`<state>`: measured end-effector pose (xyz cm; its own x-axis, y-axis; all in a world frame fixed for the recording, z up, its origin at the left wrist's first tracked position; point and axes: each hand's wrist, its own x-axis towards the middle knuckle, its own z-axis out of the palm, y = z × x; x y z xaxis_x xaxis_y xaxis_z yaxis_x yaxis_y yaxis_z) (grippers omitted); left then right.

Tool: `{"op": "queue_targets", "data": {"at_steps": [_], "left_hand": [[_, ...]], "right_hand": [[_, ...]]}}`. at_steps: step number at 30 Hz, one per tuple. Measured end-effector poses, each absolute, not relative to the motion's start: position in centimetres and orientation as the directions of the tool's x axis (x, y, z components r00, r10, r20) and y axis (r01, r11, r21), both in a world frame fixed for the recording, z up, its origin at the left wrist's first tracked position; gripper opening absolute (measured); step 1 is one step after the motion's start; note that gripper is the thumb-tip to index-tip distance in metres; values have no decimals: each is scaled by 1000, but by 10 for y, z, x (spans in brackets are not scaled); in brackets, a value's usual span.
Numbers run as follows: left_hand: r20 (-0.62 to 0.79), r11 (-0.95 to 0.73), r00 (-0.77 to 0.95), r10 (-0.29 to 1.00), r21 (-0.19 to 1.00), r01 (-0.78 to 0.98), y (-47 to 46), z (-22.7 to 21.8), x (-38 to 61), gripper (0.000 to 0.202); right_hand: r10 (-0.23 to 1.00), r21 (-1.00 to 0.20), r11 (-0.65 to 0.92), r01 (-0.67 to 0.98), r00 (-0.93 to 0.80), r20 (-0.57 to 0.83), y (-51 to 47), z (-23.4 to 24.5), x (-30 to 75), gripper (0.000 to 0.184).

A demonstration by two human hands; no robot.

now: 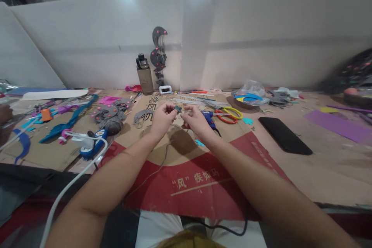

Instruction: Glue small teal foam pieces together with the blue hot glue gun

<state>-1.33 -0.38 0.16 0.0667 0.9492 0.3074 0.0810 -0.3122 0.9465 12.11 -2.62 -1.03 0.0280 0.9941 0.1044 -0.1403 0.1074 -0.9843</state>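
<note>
My left hand pinches a small dark teal star-shaped piece between thumb and fingertips, above the cardboard. Close to the piece's right side, my right hand is closed in a pinch; what its fingertips hold is too small to make out. A thin grey string runs below my hands over the printed red and brown cardboard. Just right of my right hand lies a blue glue gun, partly hidden by it. A bright teal cutout rests under my right wrist.
Scissors, a plastic-covered bowl and a black phone lie to the right. At left are grey yarn pieces and a blue power strip with a white cable. A bottle stands by the white partition.
</note>
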Motion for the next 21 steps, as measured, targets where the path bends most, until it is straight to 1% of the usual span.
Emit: {"op": "queue_targets", "data": {"at_steps": [4,8,11,14,21], "left_hand": [[233,-234,116,966,972,0,-8,3,-9,20],[191,-182,156,969,980,-76,-11,3,-4,22],[185,-167,176,967,980,-110,-13,3,-2,20],[173,-154,200,964,982,-109,-15,6,-1,18],[137,-107,237,962,985,-134,-21,10,2,19]], "right_hand": [[964,-967,244,77,92,251,-29,-12,129,31],[929,-926,312,213,134,344,-31,-10,135,24],[909,-902,342,265,152,389,-32,-10,137,20],[900,-890,342,301,166,402,-33,-11,139,19],[872,-860,388,332,170,459,-40,-4,138,11]]}}
